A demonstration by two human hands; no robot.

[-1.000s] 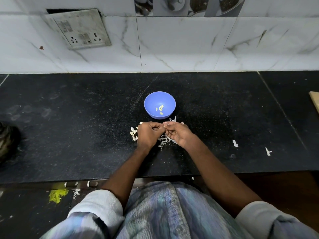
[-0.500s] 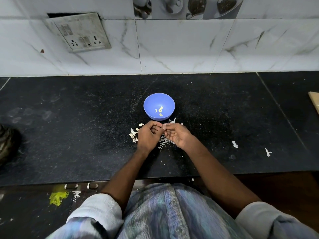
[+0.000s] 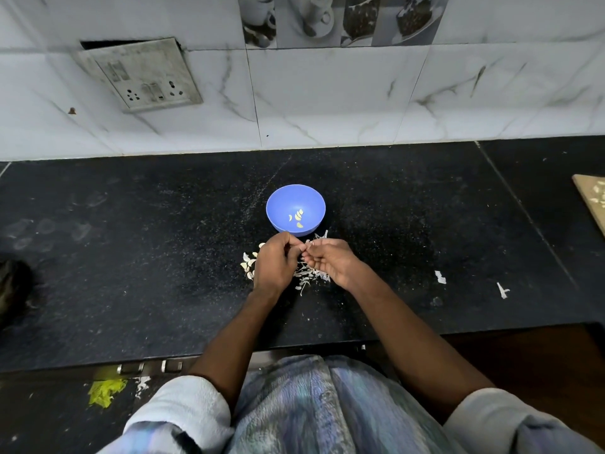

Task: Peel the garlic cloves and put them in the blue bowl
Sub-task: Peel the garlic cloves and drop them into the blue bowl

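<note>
A blue bowl [image 3: 273, 208] stands on the black counter [image 3: 131, 257] with several peeled garlic cloves [image 3: 298, 217] inside. Just in front of it my left hand [image 3: 273, 265] is curled round a small garlic clove that is mostly hidden in the fingers. My right hand [image 3: 327, 262] pinches a thin strip of white skin [image 3: 308, 244] at the fingertips, close to the left hand's fingers. Unpeeled cloves [image 3: 248, 265] lie left of my left hand. A heap of white peel [image 3: 306, 276] lies under and between both hands.
A tiled wall with a switch plate [image 3: 140, 75] rises behind the counter. A wooden board [image 3: 592, 199] pokes in at the right edge. Two peel scraps [image 3: 440, 276] lie to the right. A dark object [image 3: 13, 286] sits at the left edge.
My hands have drawn slightly apart, the right one turning palm-up with a strip of skin pulled away from the clove. The bowl has not moved.
</note>
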